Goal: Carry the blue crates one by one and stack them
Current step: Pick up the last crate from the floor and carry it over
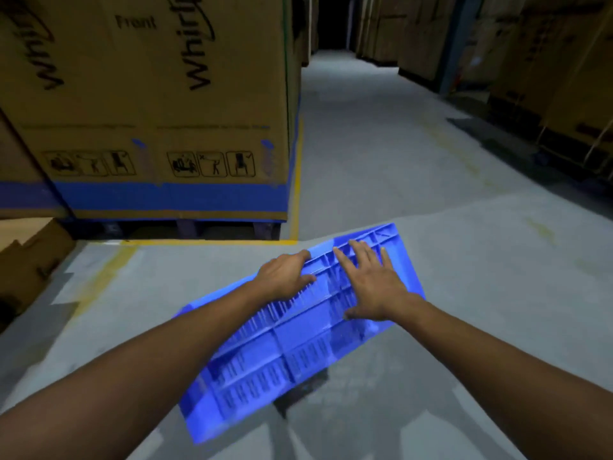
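Blue ribbed plastic lies under both hands: the blue crate [282, 353] hangs tilted, seemingly clear of the concrete floor [431, 227]. The left hand [285, 277] curls its fingers over the crate's edge, gripping. The right hand [371, 287] lies flat, fingers spread straight, merely pressing on the ribs. With only one real grip, the crate could pivot about the left fingers, slide from under the right palm and drop.

Gripping the far edge of a tilted blue crate [282, 360] with the left hand [285, 277]. Pressing flat on its ribbed face with the right hand [374, 290], fingers [361, 252] straight and spread. Underneath, grey floor [464, 260] with a yellow line [205, 242]. At left, tall cardboard boxes [149, 111].
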A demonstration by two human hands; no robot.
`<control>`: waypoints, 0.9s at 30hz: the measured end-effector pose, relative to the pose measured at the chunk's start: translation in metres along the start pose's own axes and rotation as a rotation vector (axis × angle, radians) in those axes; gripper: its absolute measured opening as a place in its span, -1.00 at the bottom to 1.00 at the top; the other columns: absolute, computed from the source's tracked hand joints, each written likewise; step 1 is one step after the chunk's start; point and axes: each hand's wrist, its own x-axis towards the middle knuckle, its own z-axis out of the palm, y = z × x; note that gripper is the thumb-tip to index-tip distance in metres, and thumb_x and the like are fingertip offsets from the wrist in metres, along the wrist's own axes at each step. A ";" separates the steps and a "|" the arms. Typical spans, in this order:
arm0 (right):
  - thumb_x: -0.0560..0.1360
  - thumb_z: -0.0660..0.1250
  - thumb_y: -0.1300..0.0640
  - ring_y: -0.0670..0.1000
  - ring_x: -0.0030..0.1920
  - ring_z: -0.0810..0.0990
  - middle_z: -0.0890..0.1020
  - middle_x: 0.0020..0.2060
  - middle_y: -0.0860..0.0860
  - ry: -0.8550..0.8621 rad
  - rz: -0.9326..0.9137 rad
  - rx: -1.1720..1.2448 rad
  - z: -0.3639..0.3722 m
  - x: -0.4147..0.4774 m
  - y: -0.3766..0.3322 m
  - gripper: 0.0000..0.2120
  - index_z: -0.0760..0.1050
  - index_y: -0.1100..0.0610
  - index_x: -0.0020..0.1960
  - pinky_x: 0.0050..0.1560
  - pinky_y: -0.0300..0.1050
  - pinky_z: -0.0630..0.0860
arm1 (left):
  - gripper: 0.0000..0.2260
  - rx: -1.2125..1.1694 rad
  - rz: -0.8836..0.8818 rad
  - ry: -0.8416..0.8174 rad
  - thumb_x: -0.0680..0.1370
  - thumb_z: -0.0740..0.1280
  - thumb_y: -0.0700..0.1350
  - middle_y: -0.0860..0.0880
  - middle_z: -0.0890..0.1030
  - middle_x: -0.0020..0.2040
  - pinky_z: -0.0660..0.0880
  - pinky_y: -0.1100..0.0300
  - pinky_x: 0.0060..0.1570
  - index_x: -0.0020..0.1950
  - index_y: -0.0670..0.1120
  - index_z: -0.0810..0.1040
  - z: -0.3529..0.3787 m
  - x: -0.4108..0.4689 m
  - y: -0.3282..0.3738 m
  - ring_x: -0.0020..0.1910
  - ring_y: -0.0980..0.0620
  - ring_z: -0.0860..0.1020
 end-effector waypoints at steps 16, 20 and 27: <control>0.18 0.59 -0.31 0.10 -0.04 0.63 0.68 -0.04 0.05 -0.289 0.174 0.388 -0.514 -0.044 0.054 -0.37 0.59 0.09 0.05 0.00 -0.05 0.57 | -0.55 0.174 0.527 -0.039 0.61 0.29 0.06 -0.10 0.51 0.37 0.41 0.04 0.19 0.47 -0.03 0.36 -0.476 -0.078 0.153 0.33 -0.13 0.46; 0.29 0.60 -0.14 0.05 -0.18 0.63 0.70 -0.16 0.08 -0.199 0.237 0.578 -0.554 -0.070 0.065 -0.55 0.64 0.18 -0.03 -0.13 -0.13 0.54 | -0.57 0.233 0.605 0.008 0.59 0.32 0.05 -0.13 0.56 0.27 0.43 0.04 0.09 0.43 -0.02 0.40 -0.519 -0.084 0.181 0.25 -0.15 0.50; 0.27 0.62 -0.12 0.02 -0.29 0.62 0.70 -0.28 0.03 -0.055 0.341 0.588 -0.566 -0.099 0.095 -0.63 0.63 0.13 -0.14 -0.23 -0.13 0.51 | -0.38 0.456 0.715 0.227 0.41 0.25 0.46 -0.07 0.60 0.02 0.32 0.06 -0.11 0.14 -0.04 0.53 -0.528 -0.062 0.230 0.01 -0.16 0.56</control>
